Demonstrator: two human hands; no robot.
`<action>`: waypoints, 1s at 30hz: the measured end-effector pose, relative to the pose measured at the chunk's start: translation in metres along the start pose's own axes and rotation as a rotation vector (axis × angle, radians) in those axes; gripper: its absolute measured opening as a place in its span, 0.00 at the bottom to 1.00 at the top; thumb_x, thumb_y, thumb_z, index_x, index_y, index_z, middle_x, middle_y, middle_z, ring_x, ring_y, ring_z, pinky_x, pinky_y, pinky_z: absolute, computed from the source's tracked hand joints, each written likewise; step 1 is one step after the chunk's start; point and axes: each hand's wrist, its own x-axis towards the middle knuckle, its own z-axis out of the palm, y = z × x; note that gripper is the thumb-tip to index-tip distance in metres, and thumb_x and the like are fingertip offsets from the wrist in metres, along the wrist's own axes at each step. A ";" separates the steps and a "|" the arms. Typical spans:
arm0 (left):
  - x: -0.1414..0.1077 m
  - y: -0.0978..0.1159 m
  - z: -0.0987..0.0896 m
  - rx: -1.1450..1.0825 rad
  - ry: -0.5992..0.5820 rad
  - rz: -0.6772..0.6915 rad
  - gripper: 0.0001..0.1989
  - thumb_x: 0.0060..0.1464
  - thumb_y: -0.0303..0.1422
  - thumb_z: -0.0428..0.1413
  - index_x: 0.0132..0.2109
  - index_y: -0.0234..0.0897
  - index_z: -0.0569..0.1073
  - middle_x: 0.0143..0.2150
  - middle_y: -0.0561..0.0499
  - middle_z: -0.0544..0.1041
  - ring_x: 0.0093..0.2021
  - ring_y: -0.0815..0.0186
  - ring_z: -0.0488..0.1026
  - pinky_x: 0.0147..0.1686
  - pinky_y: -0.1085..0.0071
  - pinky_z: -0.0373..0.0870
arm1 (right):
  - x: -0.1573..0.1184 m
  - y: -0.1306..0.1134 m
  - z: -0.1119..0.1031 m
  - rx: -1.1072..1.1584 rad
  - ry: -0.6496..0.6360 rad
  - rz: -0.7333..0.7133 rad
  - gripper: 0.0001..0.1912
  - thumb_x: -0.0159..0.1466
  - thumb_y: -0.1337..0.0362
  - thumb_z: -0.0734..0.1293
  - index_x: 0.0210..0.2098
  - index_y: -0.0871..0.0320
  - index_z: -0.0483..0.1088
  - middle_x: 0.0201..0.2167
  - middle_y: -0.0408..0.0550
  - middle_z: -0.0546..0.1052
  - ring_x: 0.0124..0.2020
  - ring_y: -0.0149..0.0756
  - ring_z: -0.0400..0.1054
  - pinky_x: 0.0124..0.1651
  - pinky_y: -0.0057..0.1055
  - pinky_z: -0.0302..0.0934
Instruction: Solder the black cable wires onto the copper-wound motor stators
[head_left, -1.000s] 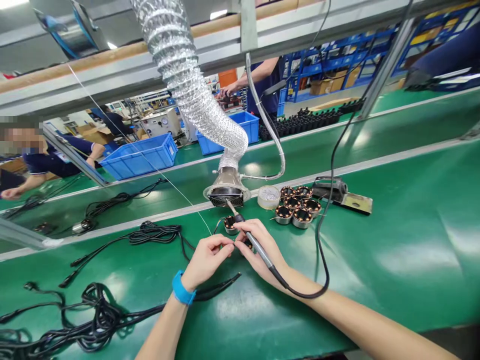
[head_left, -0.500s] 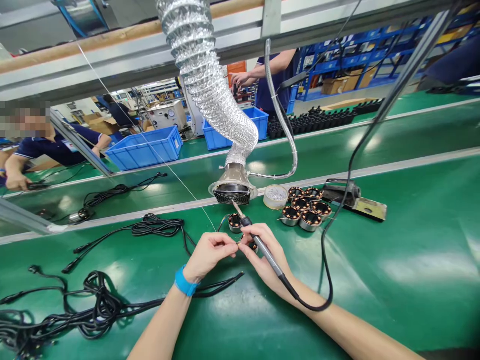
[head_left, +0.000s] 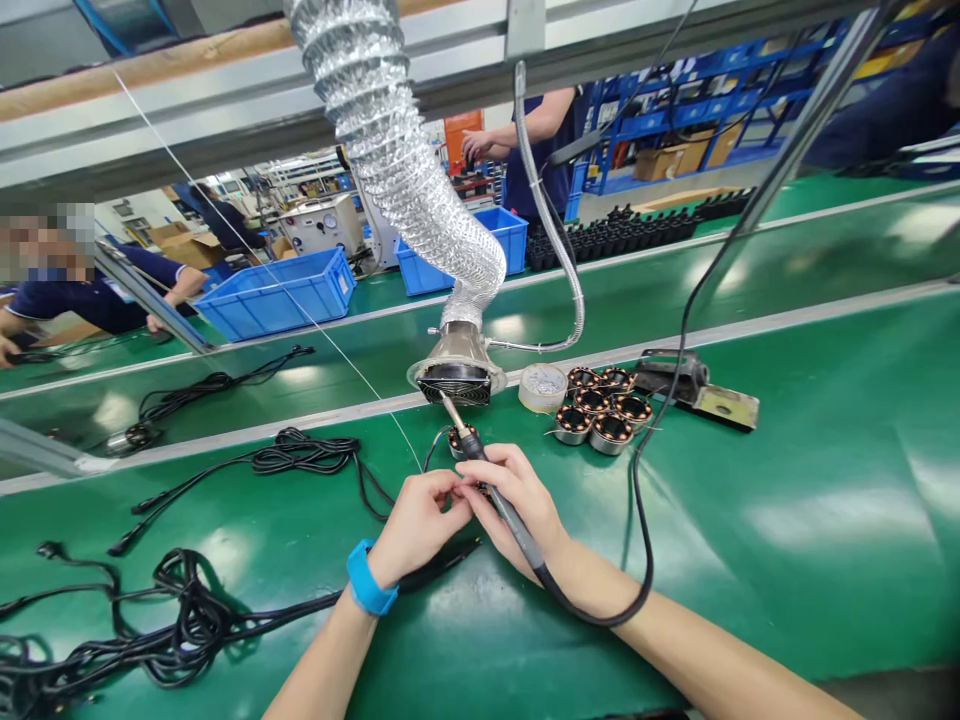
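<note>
My right hand (head_left: 517, 505) is closed around a soldering iron (head_left: 504, 508), whose tip points up and away toward the fume hood. My left hand (head_left: 420, 515), with a blue wristband (head_left: 369, 578) behind it, has thumb and fingers pinched against the right fingertips. What the left pinch holds is hidden. One wound motor stator (head_left: 456, 442) stands just beyond the fingers, partly behind the iron. Another coil part shows only as a sliver under the right hand. A thin pale strand (head_left: 360, 378) slants down to the bench near my left hand.
A fume hood (head_left: 456, 368) on a foil duct hangs ahead. Several stators (head_left: 611, 432), a round tub (head_left: 541, 388) and an iron stand (head_left: 697, 388) sit to the right. Black power cables (head_left: 187, 620) lie left. Co-workers and blue bins (head_left: 277, 292) are beyond the rail.
My hands have drawn closer together, fingertips now overlapping, and the left has turned slightly. The soldering iron stays in my right hand. The whole view has shifted a little.
</note>
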 end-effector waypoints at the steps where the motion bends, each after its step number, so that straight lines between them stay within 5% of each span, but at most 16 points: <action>1: -0.001 0.001 -0.001 0.017 -0.002 0.001 0.08 0.56 0.31 0.56 0.31 0.32 0.76 0.28 0.51 0.75 0.30 0.67 0.67 0.32 0.73 0.63 | 0.000 0.001 0.000 0.009 0.000 0.015 0.22 0.65 0.77 0.64 0.55 0.49 0.67 0.45 0.47 0.66 0.45 0.33 0.70 0.51 0.32 0.68; 10: 0.003 0.006 -0.020 0.101 -0.044 0.014 0.11 0.59 0.37 0.57 0.32 0.35 0.76 0.31 0.51 0.74 0.37 0.64 0.66 0.39 0.70 0.62 | 0.000 0.004 -0.010 0.112 -0.055 0.173 0.21 0.64 0.77 0.63 0.53 0.49 0.67 0.45 0.47 0.65 0.36 0.28 0.70 0.43 0.29 0.70; 15: 0.004 0.003 -0.015 -0.095 -0.079 -0.097 0.14 0.60 0.41 0.55 0.36 0.34 0.74 0.28 0.54 0.70 0.28 0.70 0.62 0.29 0.73 0.59 | -0.001 0.007 -0.009 0.075 -0.068 0.159 0.21 0.65 0.76 0.62 0.53 0.50 0.67 0.45 0.47 0.65 0.38 0.30 0.70 0.44 0.32 0.70; 26: 0.011 -0.007 -0.005 -0.229 0.208 -0.212 0.10 0.49 0.36 0.62 0.28 0.33 0.76 0.25 0.54 0.73 0.25 0.71 0.63 0.28 0.74 0.59 | -0.001 0.012 -0.009 -0.054 0.001 0.159 0.17 0.68 0.71 0.62 0.54 0.51 0.69 0.44 0.49 0.72 0.43 0.33 0.73 0.46 0.31 0.70; 30: 0.012 -0.012 -0.004 -0.243 0.234 -0.238 0.09 0.49 0.36 0.62 0.28 0.33 0.76 0.24 0.55 0.72 0.23 0.73 0.60 0.26 0.75 0.57 | 0.005 0.005 -0.021 -0.132 0.097 0.174 0.09 0.68 0.67 0.63 0.45 0.54 0.73 0.37 0.46 0.79 0.38 0.34 0.75 0.42 0.31 0.70</action>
